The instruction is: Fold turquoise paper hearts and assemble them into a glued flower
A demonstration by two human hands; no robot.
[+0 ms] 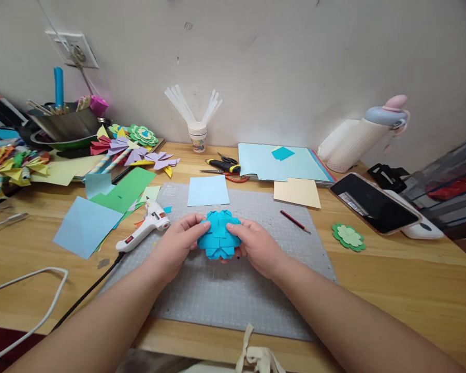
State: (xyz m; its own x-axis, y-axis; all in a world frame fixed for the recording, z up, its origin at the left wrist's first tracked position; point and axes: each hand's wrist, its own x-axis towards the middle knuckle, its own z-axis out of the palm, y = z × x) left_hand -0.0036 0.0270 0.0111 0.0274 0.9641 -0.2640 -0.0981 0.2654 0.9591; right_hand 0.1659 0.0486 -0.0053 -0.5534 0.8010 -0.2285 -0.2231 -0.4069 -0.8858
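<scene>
A bright blue folded-paper piece (219, 235), layered like a flower, is held between both hands just over the grey cutting mat (225, 300). My left hand (182, 241) grips its left edge, thumb on top and fingers curled beneath. On the opposite edge, my right hand (256, 243) pinches it the same way, with most of its fingers hidden under the paper. Beyond the hands lies a light blue paper square (208, 190). A white hot glue gun (145, 225) rests to the left of my left hand, and a dark red pencil (295, 221) to the right.
Scissors (227, 158) and pliers (223, 166) lie behind the mat, near a paper cup (198, 137) of white sticks. Paper flowers (130, 147) crowd the left. At the right are a phone (375, 202), a green paper flower (348, 237) and a tumbler (365, 137).
</scene>
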